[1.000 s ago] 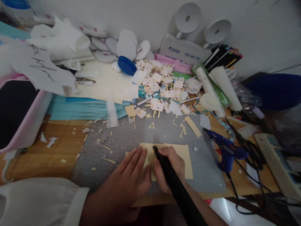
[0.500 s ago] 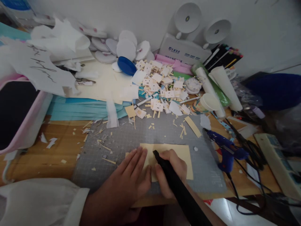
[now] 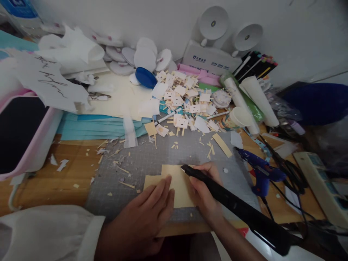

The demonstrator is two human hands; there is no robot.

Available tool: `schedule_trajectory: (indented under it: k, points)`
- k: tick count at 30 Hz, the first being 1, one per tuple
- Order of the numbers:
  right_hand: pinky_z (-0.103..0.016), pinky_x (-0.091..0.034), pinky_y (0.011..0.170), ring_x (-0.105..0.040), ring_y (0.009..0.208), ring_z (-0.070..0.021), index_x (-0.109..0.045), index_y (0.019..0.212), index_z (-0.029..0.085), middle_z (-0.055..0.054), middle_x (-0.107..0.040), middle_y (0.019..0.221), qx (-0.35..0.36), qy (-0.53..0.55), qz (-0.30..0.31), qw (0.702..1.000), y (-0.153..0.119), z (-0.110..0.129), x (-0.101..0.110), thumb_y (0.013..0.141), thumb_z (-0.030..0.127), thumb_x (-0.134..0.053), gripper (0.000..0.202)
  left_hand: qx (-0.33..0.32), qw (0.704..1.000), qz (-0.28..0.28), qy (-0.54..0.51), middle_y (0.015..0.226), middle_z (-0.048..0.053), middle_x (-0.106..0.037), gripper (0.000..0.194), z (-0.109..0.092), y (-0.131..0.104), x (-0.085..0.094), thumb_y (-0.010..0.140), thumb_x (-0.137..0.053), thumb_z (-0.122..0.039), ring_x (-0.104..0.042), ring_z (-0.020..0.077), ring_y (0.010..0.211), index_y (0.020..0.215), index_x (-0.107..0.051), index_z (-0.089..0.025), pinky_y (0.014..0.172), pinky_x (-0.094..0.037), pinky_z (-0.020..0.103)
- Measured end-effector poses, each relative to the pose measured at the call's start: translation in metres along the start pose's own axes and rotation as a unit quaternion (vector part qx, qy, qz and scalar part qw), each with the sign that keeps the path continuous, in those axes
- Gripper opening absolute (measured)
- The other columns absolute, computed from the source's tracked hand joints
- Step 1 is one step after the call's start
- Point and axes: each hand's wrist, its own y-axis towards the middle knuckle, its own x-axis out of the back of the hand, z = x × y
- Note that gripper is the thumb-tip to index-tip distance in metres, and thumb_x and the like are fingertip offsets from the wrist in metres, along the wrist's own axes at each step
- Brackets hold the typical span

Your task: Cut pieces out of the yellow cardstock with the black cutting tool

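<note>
On the grey cutting mat (image 3: 152, 159) that covers the middle of the desk (image 3: 54, 181), the left hand (image 3: 148, 214) lies flat with fingers spread, pressing down a tan card sheet (image 3: 178, 183). The right hand (image 3: 203, 192) is closed around a black craft knife (image 3: 233, 206), its tip at the sheet's far edge. A blue glue gun (image 3: 261, 172) lies at the mat's right edge.
</note>
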Motion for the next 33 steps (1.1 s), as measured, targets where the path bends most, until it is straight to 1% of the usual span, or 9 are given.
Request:
schedule_trajectory:
  k: [4, 8, 11, 15, 18, 20, 27, 30, 33]
  points:
    - [-0.026, -0.045, 0.057, -0.059, 0.066, -0.0157, -0.055, 0.083, 0.023, 0.001, -0.064, 0.076, -0.019, 0.021, 0.031, 0.999, -0.001, 0.005, 0.001, 0.078, 0.021, -0.056, 0.005, -0.003, 0.999, -0.018, 0.027, 0.143, 0.028, -0.042, 0.073, -0.002, 0.001, -0.002, 0.082, -0.053, -0.05, -0.039, 0.0352, 0.133, 0.135, -0.041, -0.001, 0.109, -0.022, 0.039]
    - [-0.024, -0.042, 0.049, -0.055, 0.055, -0.0137, -0.054, 0.08, 0.023, 0.004, -0.059, 0.064, -0.026, -0.011, 0.059, 0.998, -0.003, 0.015, -0.001, 0.077, 0.021, -0.057, 0.004, -0.005, 0.999, -0.019, 0.027, 0.141, 0.03, -0.044, 0.072, -0.003, 0.001, -0.003, 0.082, -0.053, -0.049, -0.038, 0.0366, 0.134, 0.134, -0.041, 0.0, 0.108, -0.021, 0.04]
    - [-0.024, -0.04, 0.047, -0.051, 0.048, -0.0126, -0.052, 0.08, 0.024, 0.005, -0.056, 0.058, -0.04, -0.018, 0.046, 0.998, -0.006, 0.019, -0.005, 0.075, 0.02, -0.056, 0.007, -0.007, 1.0, -0.011, 0.018, 0.141, 0.03, -0.044, 0.072, -0.003, 0.002, -0.001, 0.082, -0.055, -0.049, -0.034, 0.0375, 0.136, 0.134, -0.041, -0.001, 0.108, -0.021, 0.041]
    - [-0.027, -0.044, 0.048, -0.056, 0.051, -0.015, -0.053, 0.082, 0.025, 0.004, -0.061, 0.062, -0.041, -0.034, 0.013, 0.999, -0.008, 0.018, -0.012, 0.076, 0.022, -0.058, 0.008, -0.005, 1.0, 0.002, 0.008, 0.141, 0.029, -0.043, 0.073, -0.003, 0.002, 0.0, 0.082, -0.056, -0.05, -0.031, 0.0371, 0.138, 0.134, -0.041, -0.001, 0.108, -0.022, 0.04]
    - [-0.028, -0.046, 0.049, -0.056, 0.049, -0.0157, -0.053, 0.085, 0.026, 0.004, -0.061, 0.061, -0.051, -0.042, -0.022, 0.998, -0.008, 0.016, -0.014, 0.078, 0.022, -0.058, 0.01, -0.003, 1.0, 0.004, 0.005, 0.143, 0.029, -0.042, 0.074, -0.003, 0.002, -0.001, 0.081, -0.056, -0.05, -0.032, 0.0366, 0.138, 0.135, -0.041, -0.001, 0.108, -0.024, 0.04]
    - [-0.029, -0.046, 0.048, -0.056, 0.048, -0.0156, -0.052, 0.085, 0.026, 0.004, -0.06, 0.06, -0.045, -0.042, -0.021, 0.998, -0.007, 0.016, -0.014, 0.078, 0.022, -0.058, 0.009, -0.003, 1.0, -0.002, 0.008, 0.142, 0.029, -0.042, 0.073, -0.003, 0.002, -0.001, 0.081, -0.056, -0.05, -0.034, 0.0368, 0.137, 0.134, -0.042, -0.001, 0.107, -0.024, 0.04]
    - [-0.025, -0.042, 0.046, -0.052, 0.045, -0.0123, -0.053, 0.084, 0.024, 0.006, -0.057, 0.058, 0.024, -0.081, 0.006, 0.996, -0.008, 0.021, -0.013, 0.078, 0.02, -0.057, 0.009, -0.005, 1.0, -0.013, 0.013, 0.141, 0.03, -0.044, 0.073, -0.003, 0.002, -0.001, 0.081, -0.055, -0.05, -0.035, 0.0371, 0.137, 0.134, -0.041, -0.001, 0.108, -0.022, 0.04]
    - [-0.026, -0.042, 0.048, -0.052, 0.048, -0.0125, -0.052, 0.086, 0.024, 0.004, -0.058, 0.063, 0.076, -0.1, 0.004, 0.992, -0.009, 0.011, -0.014, 0.079, 0.019, -0.055, 0.01, -0.003, 1.0, -0.015, 0.01, 0.141, 0.029, -0.043, 0.071, -0.004, 0.001, -0.001, 0.082, -0.055, -0.049, -0.034, 0.0365, 0.137, 0.133, -0.042, -0.001, 0.109, -0.022, 0.039]
    - [-0.027, -0.043, 0.049, -0.052, 0.049, -0.0134, -0.053, 0.086, 0.025, 0.003, -0.056, 0.063, 0.152, -0.124, 0.024, 0.98, -0.009, -0.007, -0.014, 0.079, 0.02, -0.055, 0.008, 0.0, 1.0, -0.007, 0.002, 0.144, 0.028, -0.04, 0.069, -0.004, 0.001, -0.001, 0.083, -0.055, -0.048, -0.035, 0.0358, 0.137, 0.134, -0.042, -0.004, 0.108, -0.023, 0.039]
